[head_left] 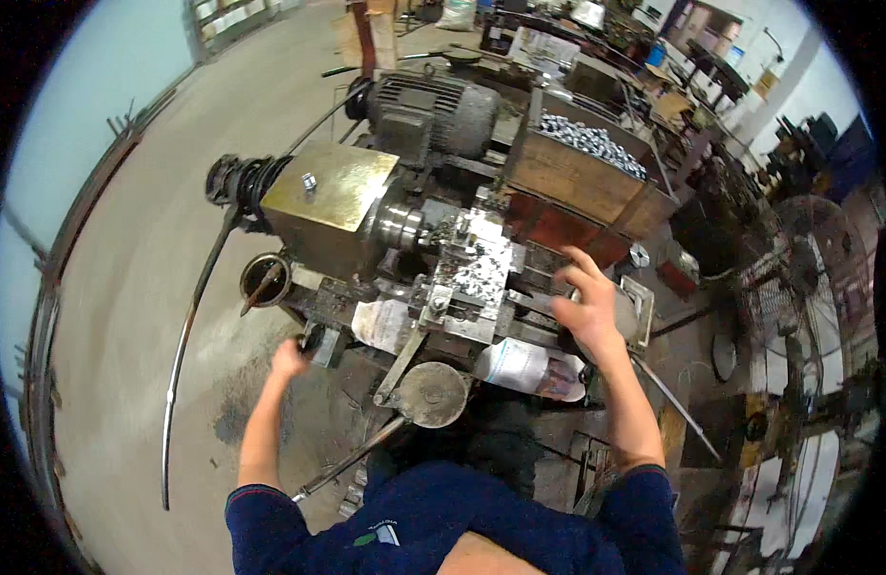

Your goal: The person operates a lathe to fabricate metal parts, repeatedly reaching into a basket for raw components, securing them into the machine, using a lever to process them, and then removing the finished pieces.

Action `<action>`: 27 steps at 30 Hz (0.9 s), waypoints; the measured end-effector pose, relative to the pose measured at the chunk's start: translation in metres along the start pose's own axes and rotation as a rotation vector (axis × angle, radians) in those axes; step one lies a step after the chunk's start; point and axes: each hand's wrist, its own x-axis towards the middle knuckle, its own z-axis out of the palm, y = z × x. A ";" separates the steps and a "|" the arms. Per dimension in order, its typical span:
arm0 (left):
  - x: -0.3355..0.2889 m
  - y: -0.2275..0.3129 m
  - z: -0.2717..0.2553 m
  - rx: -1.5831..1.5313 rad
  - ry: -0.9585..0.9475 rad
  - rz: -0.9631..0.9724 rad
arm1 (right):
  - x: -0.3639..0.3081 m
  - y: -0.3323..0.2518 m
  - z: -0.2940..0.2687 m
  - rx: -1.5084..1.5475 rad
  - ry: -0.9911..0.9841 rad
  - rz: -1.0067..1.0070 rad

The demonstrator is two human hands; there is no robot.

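Note:
In front of me stands a small lathe, its chuck [401,227] facing a metal slide [477,273] strewn with metal chips. My left hand [292,357] is closed at a dark part on the machine's front left corner; what its fingers grip is hidden. Above the right end of the lathe bed my right hand [589,302] hovers with fingers apart and nothing in them. A flat lever [402,367] runs from the slide toward me, near a round metal disc [433,394]. On top of the brassy headstock cover [330,182] rests a small shiny metal piece [309,181].
Behind the slide, a wooden box [577,177] holds many small shiny metal parts [591,142]. An electric motor [433,115] sits at the back. A long rod [196,350] slants down on the left. A printed sack [531,368] lies along the front; cluttered equipment fills the right.

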 end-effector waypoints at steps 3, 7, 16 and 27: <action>-0.006 0.055 -0.006 0.488 -0.051 0.176 | -0.067 0.036 -0.046 -0.108 -0.009 0.183; 0.038 0.027 -0.027 0.875 -0.025 0.471 | -0.140 0.074 -0.089 -0.147 -0.049 0.553; -0.018 0.019 -0.046 0.469 -0.004 0.086 | -0.316 0.194 -0.181 -0.935 -0.378 1.217; -0.080 -0.089 -0.013 0.053 -0.375 -0.259 | -0.405 0.059 -0.124 -0.768 -0.291 1.237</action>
